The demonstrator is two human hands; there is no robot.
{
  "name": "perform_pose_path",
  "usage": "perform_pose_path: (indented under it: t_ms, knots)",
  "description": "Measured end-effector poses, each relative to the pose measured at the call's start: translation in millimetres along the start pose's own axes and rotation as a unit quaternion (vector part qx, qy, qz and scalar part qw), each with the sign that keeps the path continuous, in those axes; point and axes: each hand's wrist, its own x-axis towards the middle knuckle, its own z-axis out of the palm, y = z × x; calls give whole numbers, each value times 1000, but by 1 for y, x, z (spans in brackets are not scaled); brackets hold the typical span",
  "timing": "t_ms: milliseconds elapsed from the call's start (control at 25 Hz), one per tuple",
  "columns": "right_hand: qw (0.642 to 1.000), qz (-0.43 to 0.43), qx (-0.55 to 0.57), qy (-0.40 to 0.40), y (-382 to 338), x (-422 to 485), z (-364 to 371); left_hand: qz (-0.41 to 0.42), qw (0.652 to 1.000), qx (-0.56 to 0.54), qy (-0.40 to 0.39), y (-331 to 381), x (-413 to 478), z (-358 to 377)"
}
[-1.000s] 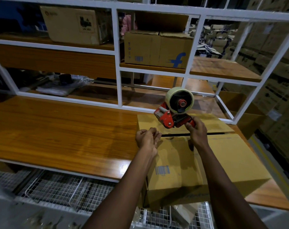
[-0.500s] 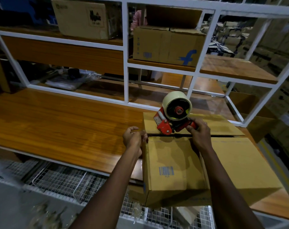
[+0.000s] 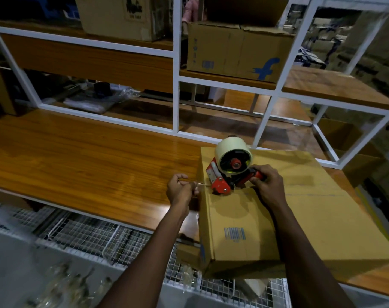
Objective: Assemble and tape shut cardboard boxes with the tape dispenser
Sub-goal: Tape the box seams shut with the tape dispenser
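Observation:
A brown cardboard box (image 3: 300, 218) lies on the wooden table (image 3: 89, 161), its two top flaps closed and meeting in a seam. A red tape dispenser (image 3: 226, 174) with a pale tape roll stands on the seam near the box's left edge. My right hand (image 3: 267, 183) grips its handle. My left hand (image 3: 182, 190), just off the box's left edge, pinches the clear end of the tape (image 3: 200, 184) drawn out from the dispenser.
A white metal shelf frame (image 3: 176, 85) rises behind the table, holding a cardboard box with a blue logo (image 3: 238, 52) and another box (image 3: 122, 16). Plastic-wrapped items (image 3: 95, 101) lie at the back left. A wire basket (image 3: 89, 236) hangs under the table edge.
My left hand has moved left, from over the box's seam to past its left edge, drawing tape out. The dispenser has shifted left along the seam.

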Motion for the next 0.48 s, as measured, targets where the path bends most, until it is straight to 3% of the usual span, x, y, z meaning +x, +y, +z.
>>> perform_pose_path:
  t_ms: [280,480]
  knots:
    - [999,-9,27,15,-6,-5,0,9,1000,4,-5,-11,4,-5]
    - [999,-22,-37,18,-6,-6,2,19,999,40,-18,-25,6,-7]
